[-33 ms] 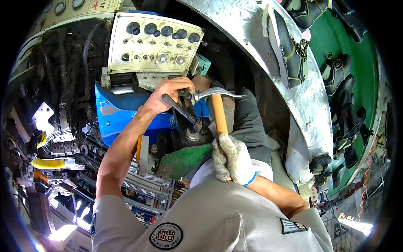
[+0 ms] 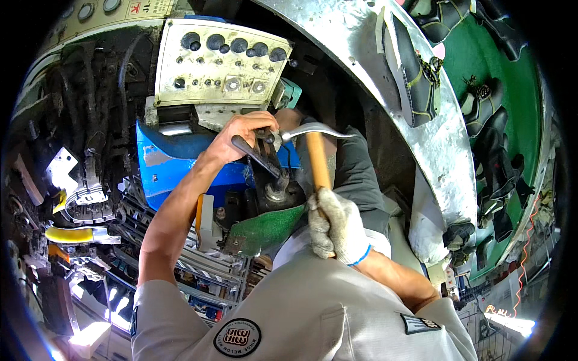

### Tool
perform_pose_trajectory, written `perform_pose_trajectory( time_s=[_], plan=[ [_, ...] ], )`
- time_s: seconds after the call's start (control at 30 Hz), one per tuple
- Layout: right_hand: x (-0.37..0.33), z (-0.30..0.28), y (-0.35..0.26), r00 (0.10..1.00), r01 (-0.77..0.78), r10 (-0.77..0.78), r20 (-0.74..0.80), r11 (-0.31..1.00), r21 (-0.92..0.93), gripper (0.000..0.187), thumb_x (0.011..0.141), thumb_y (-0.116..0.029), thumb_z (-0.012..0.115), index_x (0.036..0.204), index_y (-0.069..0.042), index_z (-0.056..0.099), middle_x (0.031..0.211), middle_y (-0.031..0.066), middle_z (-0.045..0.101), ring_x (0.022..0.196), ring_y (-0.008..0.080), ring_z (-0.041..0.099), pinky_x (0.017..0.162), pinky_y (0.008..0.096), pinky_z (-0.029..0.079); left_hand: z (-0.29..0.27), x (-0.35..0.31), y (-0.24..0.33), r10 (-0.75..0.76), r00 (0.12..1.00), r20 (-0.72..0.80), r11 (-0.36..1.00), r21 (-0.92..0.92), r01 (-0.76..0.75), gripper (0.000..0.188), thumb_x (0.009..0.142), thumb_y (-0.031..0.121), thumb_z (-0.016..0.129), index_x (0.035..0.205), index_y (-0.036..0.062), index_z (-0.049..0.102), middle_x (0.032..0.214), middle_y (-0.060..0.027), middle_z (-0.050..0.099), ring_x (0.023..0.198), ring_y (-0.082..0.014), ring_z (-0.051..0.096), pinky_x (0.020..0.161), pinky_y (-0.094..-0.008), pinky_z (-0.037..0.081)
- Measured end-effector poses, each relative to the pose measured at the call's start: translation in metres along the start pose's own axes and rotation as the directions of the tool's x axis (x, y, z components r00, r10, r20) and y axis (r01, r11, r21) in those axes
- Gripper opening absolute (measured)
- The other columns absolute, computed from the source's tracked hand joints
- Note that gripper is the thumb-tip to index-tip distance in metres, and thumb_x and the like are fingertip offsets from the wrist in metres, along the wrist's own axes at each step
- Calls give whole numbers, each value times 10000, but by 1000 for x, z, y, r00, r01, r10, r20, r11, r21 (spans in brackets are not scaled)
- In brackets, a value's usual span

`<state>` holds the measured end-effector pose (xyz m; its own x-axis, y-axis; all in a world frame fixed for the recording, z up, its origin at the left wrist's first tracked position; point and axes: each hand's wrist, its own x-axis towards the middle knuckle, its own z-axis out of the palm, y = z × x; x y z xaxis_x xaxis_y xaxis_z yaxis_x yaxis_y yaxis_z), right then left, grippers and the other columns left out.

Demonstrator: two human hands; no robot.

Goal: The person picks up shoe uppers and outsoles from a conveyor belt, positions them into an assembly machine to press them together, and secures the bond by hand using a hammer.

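Both hammer (image 2: 316, 151) and gloved right hand (image 2: 338, 225) have shifted slightly toward three o'clock, that hand closed round the wooden handle (image 2: 321, 173), head (image 2: 304, 129) toward twelve. At the head's nine o'clock, the left hand (image 2: 245, 129) curls beside a dark lever (image 2: 257, 157); I cannot tell what it grips.

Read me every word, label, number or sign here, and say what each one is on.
I don't copy out wording, only where it stands:
Round black patch on the grey shirt: pale lettering, large centre, small rim.
Cream machine panel, upper left: red sign, dark characters.
Cream control panel: markings too small to read.
Right-side shirt patch, left-sleeve patch: too small to read.
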<state>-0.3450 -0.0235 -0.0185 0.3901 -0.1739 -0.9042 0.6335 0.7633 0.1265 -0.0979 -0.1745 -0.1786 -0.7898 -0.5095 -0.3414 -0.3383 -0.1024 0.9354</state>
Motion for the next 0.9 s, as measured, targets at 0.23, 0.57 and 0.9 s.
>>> perform_pose_trajectory(
  time_s=[0.23, 0.57, 0.9],
  plan=[
    [-2, 3, 0, 1000, -15, 16, 12, 1000, -24, 374, 1095, -436, 509, 1004, -74, 531, 604, 21, 462, 365, 133, 387, 325, 299, 327, 0, 0, 1, -28, 1000, -7, 1000, -4, 28, 481, 617, -132, 499, 1068, -74, 659, 1055, -176, 697, 994, -302, 672, 871, -337, 535],
    [-7, 6, -11, 997, 55, -49, -64, 994, 98, 371, 1086, -445, 526, 965, -95, 544, 583, 8, 453, 350, 137, 382, 309, 306, 315, -3, 1, 3, -35, 999, 4, 999, -31, 35, 407, 613, -104, 533, 1006, -74, 638, 1015, -167, 683, 914, -301, 649, 804, -345, 519],
    [-13, -1, -28, 984, 159, -143, -107, 974, 160, 349, 1091, -444, 509, 975, -116, 538, 586, -8, 420, 348, 122, 330, 311, 299, 276, -6, -1, 2, 11, 1000, 25, 999, -40, -10, 370, 672, -43, 568, 1034, -57, 643, 1118, -185, 694, 1079, -336, 664, 973, -387, 506]
  ],
)
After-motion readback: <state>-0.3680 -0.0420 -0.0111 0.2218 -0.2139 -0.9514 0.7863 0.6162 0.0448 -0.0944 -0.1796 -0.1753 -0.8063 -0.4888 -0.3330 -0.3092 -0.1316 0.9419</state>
